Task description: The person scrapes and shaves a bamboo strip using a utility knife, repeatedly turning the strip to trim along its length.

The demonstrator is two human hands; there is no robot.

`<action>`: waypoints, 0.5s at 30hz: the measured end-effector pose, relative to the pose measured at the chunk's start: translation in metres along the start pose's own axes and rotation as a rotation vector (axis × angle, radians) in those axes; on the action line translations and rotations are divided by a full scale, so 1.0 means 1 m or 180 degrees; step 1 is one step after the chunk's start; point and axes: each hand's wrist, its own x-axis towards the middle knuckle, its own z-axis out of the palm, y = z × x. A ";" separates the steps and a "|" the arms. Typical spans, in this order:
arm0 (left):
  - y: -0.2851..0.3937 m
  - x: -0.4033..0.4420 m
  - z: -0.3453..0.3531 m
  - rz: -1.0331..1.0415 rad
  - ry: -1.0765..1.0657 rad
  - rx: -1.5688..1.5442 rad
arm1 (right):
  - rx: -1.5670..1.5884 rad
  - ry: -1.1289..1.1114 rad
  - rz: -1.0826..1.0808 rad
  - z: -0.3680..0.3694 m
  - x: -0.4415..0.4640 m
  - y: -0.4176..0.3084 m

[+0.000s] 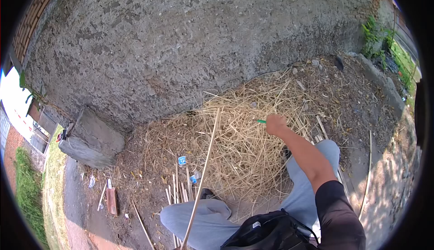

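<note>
My right hand [276, 124] is stretched forward over a heap of pale, straw-like shavings [244, 150]. Its fingers are closed, and the end of a thin green object [261, 121] pokes out on the left side; the rest is hidden in the fist. A long, slender strip of pale wood or bamboo [205, 171] slants up from the bottom edge, across my left leg, to the top of the heap. My left hand is outside the picture, so what supports the strip's lower end does not show.
A rough grey wall [181, 46] rises behind the heap. A concrete block [92, 139] stands at left. Several pale strips [177, 189] lie by my left knee, near a blue packet [181, 160]. A reddish-brown wooden piece [112, 201] and a long strip [367, 177] lie farther out.
</note>
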 end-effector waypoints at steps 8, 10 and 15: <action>0.017 0.075 -0.024 0.0710 0.0851 0.0469 | 0.3008 0.0397 -0.0262 -0.088 -0.040 -0.018; 0.045 0.094 -0.038 0.0508 0.1004 0.0998 | 0.4644 0.0437 -0.0282 -0.111 -0.076 -0.031; 0.093 0.166 -0.048 0.0878 0.2171 0.1514 | 0.5589 0.0628 -0.0567 -0.114 -0.121 -0.039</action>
